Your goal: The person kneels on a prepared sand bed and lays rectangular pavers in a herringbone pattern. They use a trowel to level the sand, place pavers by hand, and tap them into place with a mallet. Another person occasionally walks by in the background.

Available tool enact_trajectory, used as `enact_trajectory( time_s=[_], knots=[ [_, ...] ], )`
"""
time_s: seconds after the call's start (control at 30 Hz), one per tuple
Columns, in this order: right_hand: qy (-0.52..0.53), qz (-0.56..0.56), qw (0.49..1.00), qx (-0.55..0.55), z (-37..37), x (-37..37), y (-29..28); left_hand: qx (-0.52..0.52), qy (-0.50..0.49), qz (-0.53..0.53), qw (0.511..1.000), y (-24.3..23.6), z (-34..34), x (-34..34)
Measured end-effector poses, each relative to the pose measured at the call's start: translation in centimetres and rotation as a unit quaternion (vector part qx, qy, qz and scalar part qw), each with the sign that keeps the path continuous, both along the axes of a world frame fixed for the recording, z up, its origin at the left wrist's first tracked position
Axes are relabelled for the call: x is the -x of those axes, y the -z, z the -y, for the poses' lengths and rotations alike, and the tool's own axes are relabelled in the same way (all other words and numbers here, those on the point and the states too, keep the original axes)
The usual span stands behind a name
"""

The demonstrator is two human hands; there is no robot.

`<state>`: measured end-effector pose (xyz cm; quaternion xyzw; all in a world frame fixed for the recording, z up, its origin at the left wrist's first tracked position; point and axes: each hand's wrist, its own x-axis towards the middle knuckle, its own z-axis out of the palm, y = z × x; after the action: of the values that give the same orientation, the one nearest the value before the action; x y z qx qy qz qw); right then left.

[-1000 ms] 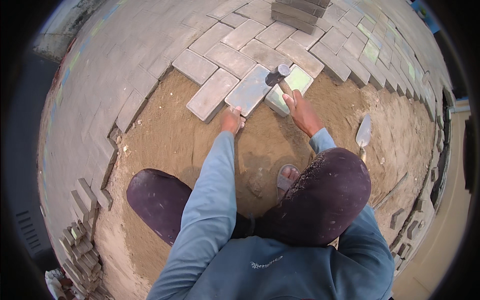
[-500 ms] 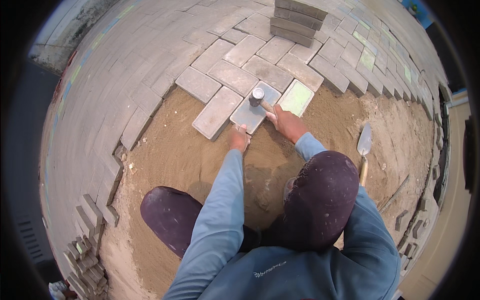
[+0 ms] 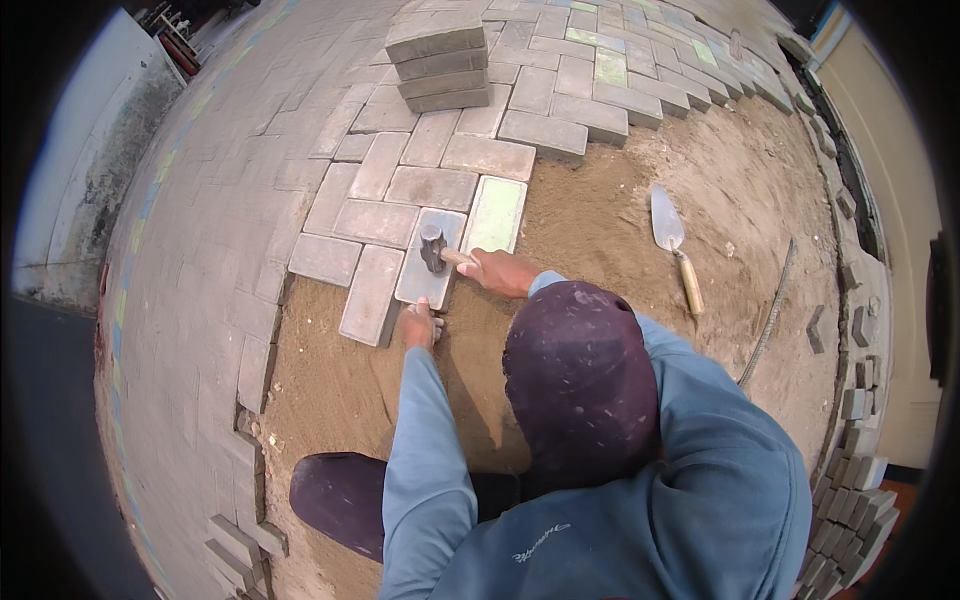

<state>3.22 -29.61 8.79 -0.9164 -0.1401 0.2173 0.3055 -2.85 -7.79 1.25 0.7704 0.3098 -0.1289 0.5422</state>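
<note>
On the ground, grey paving (image 3: pixel 300 130) covers the upper left; a sand bed (image 3: pixel 600 240) lies bare beside it. Stack of pavers (image 3: pixel 437 58) stands at top, on the laid surface. Grey paver (image 3: pixel 430 257) sits at the paving's lower edge, between a grey neighbour (image 3: pixel 371 294) and a pale green paver (image 3: pixel 496 214). Left hand (image 3: pixel 418 324) presses its fingers against the grey paver's near end, on the sand. Right hand (image 3: pixel 503 271) is closed around the handle of a mallet (image 3: pixel 434 249); mallet head rests on the grey paver. Trowel (image 3: pixel 673 243) lies on sand, well apart to the right.
</note>
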Motion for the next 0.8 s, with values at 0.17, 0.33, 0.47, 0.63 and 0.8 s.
enact_trajectory(
  time_s=[0.17,0.33,0.47,0.63,0.8],
  knots=[
    [0.114,-0.061,0.992,0.006,10.4,9.1,-2.3,-0.371,0.096,0.119,0.916,-4.7,0.5,-1.6],
    [0.145,0.133,0.967,0.160,24.4,19.7,-0.2,-0.417,0.125,0.229,0.871,-3.4,0.6,-6.0],
    [0.152,0.096,0.954,0.241,31.1,21.6,1.4,-0.510,0.148,0.159,0.832,0.1,1.9,-8.8],
    [0.364,0.149,0.878,0.272,33.6,12.3,3.5,-0.541,0.160,0.075,0.822,1.3,3.6,-8.8],
    [0.355,0.155,0.883,0.265,37.0,9.3,7.9,-0.520,0.169,0.051,0.835,-0.1,4.6,-8.9]
  ],
)
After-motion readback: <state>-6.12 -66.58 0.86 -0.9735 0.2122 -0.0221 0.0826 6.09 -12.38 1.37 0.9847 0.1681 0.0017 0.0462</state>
